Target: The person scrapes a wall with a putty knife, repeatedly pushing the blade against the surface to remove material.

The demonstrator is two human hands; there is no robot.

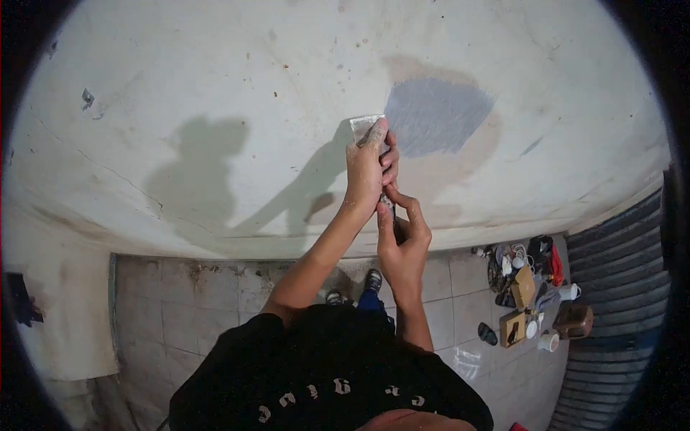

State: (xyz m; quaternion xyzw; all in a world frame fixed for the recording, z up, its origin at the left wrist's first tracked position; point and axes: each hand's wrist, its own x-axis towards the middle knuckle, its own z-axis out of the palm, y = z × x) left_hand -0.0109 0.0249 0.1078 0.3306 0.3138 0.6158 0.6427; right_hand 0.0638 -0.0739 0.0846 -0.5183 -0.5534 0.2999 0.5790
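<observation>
A putty knife (364,127) with a wide, pale-smeared blade is up close to the wall (302,65). My left hand (368,167) is closed around it near the blade, the thumb lying along the blade and dusted with white. Below, my right hand (405,241) pinches the dark, speckled handle (389,201) between thumb and fingers. Just right of the blade is a grey patch (438,118) on the wall, with a damp-looking beige ring around it. Whether the blade touches the wall is hard to tell.
Cracks and chips mark the wall, and my shadow falls on its left part. On the tiled floor (201,302) at right lie cardboard boxes (524,287), white buckets (569,292), a brown case (573,320) and a dark slipper (487,332). A corrugated shutter (611,287) bounds the right side.
</observation>
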